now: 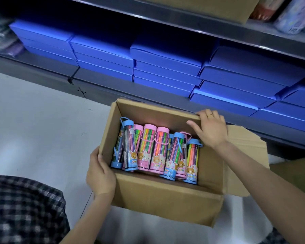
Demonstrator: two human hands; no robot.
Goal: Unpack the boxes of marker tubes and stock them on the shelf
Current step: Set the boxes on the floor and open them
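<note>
Open box of marker tubes held at both sides, on the floor in front of the shelf.

The cardboard box sits on the pale floor just before the shelf's front edge, flaps folded out. The left hand has its grip clamped on the box's near left corner, thumb inside the wall. The right hand rests on the far right rim, fingers curled over the edge. Inside lie the marker tubes, pink and blue capped, packed side by side. Stacked blue boxes fill the shelf.
</note>
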